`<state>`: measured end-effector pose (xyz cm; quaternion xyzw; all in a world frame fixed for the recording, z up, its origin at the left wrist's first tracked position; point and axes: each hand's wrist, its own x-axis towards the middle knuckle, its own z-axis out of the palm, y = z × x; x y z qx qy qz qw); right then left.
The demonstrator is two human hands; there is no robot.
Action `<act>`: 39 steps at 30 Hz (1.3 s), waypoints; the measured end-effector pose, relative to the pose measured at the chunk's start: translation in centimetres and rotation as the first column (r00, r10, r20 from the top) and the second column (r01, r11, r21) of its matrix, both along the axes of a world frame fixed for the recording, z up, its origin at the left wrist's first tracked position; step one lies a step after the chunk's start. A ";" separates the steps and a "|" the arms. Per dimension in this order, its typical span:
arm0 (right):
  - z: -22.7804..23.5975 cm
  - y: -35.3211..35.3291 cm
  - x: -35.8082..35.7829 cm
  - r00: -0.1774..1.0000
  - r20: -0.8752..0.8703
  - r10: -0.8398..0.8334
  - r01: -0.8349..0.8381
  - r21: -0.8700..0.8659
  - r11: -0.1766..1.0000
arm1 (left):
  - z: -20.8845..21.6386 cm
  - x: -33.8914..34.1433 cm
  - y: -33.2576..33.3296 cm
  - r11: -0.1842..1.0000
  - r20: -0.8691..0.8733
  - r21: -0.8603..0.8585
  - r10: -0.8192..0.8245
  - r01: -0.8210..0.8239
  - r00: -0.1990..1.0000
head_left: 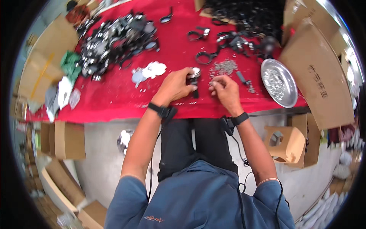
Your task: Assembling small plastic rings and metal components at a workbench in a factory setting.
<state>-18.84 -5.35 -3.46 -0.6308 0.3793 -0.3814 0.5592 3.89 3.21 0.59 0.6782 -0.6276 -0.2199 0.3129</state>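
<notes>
My left hand (175,87) is closed around a wristwatch (195,72) with a round pale face and a black strap, held at the middle of the red-covered table (126,91). To its right, my right hand (228,94) has its fingers pinched together. Whatever lies between those fingertips is too small to make out. Just beyond them is a heap of tiny metal parts (225,66). A small grey tool-like piece (241,78) lies beside that heap. Left of my left hand are several white discs (154,69).
A large heap of black and silver watches (114,42) covers the far left. Black straps (251,15) are piled at the back right. A metal dish (292,91) of small parts stands by a tall cardboard flap (320,72). Open cartons (69,140) sit on the floor.
</notes>
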 end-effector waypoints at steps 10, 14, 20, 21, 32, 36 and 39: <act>-0.2 1.1 4.4 0.993 -0.111 -0.036 -0.065 -0.782 0.620 | -0.4 1.5 0.3 0.997 -0.009 0.002 -0.071 0.071 0.997; -0.6 0.8 5.2 0.994 -0.104 -0.030 -0.066 -0.799 0.597 | -0.2 1.9 0.0 0.994 -0.005 0.017 -0.110 0.110 0.994; -1.1 0.4 5.9 0.987 -0.135 -0.089 -0.063 -0.826 0.560 | 0.4 1.9 -0.3 0.993 -0.002 0.064 -0.099 0.099 0.995; -1.0 0.5 6.0 0.987 -0.131 -0.093 -0.057 -0.828 0.557 | -0.5 2.3 -0.5 0.995 0.014 -0.044 -0.088 0.089 0.996; -1.1 1.4 6.0 0.989 -0.073 -0.128 0.039 -0.706 0.707 | -0.9 1.6 -0.8 1.000 0.012 -0.004 -0.010 0.010 1.000; -1.7 2.2 5.8 0.992 -0.005 -0.130 0.113 -0.461 0.880 | -1.3 1.7 -1.1 0.996 -0.049 0.080 0.037 -0.033 0.998; -2.3 2.8 5.9 0.992 0.047 -0.121 0.129 -0.403 0.906 | -1.8 1.6 -1.3 0.997 -0.086 0.049 0.062 -0.058 0.994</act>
